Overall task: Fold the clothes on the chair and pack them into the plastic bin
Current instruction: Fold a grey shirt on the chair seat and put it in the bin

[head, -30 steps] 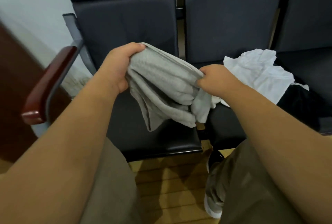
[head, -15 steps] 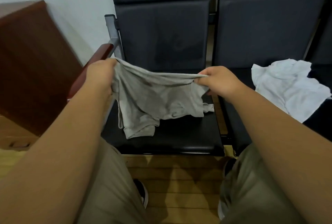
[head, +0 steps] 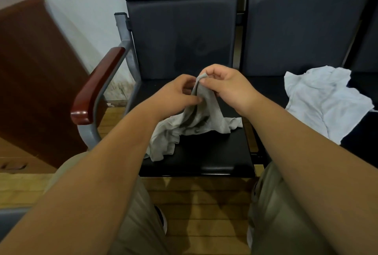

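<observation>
Two hands pinching: left hand [head: 173, 95], right hand [head: 227, 85] on grey garment [head: 196, 123]; white garment [head: 323, 101] on next seat [head: 270, 84]

I am wearing loose khaki-tan trousers [head: 286, 213], creasing over both knees. My forearms [head: 102, 173] are showing bare right to the frame's edge. A dark shoe [head: 161, 221] with a white sole edge is peeking out beside my left leg.

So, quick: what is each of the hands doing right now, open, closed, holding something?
Left hand: closed, pinching the gray garment just below its peak.
Right hand: closed, pinching the peak of the same garment.
</observation>
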{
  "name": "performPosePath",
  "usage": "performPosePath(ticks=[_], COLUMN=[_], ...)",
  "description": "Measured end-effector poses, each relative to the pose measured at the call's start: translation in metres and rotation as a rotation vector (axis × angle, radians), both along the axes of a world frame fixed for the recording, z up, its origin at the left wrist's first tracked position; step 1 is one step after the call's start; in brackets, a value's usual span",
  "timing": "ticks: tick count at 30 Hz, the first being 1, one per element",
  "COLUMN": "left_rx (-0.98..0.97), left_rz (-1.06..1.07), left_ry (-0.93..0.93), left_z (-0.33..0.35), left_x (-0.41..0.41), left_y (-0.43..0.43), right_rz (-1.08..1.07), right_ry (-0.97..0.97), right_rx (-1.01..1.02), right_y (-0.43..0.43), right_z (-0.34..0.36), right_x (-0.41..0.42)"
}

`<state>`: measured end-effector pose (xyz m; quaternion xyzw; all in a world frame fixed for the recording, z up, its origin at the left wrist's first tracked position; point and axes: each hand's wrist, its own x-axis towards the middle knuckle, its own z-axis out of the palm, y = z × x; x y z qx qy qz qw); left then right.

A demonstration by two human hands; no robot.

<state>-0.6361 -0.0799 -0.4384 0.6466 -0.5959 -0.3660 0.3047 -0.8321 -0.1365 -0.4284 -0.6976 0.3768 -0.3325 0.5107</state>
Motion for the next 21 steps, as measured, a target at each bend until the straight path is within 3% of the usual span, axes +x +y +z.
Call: performPosePath(ticks=[5, 10, 14, 19, 21], left_rx=[-0.011, -0.005, -0.077, -0.137, -0.170], left_rz=[0.004, -0.023, 0.045, 0.139, 0.203], left_ry=[0.010, 0.203, 0.431, 0.616, 0.664], left_z=[0.009, 0.019, 0.027, 0.038, 0.041], left_x=[-0.012, -0.015, -0.005, 0.009, 0.014], left_y=[-0.007, -0.006, -0.008, -0.003, 0.001], right_rz=[-0.116, -0.133, 0.021, 0.270, 0.267], right_ry=[0.002, -0.076, 0.090, 0.266, 0.403], right_rx=[-0.137, -0.036, 0.157, 0.228, 0.176], right_y=[-0.002, -0.003, -0.009, -0.009, -0.010], right_z=[0.000, 0.005, 0.001, -0.012, -0.021], right_x=[0.000, -0.006, -0.011, -0.008, -0.003])
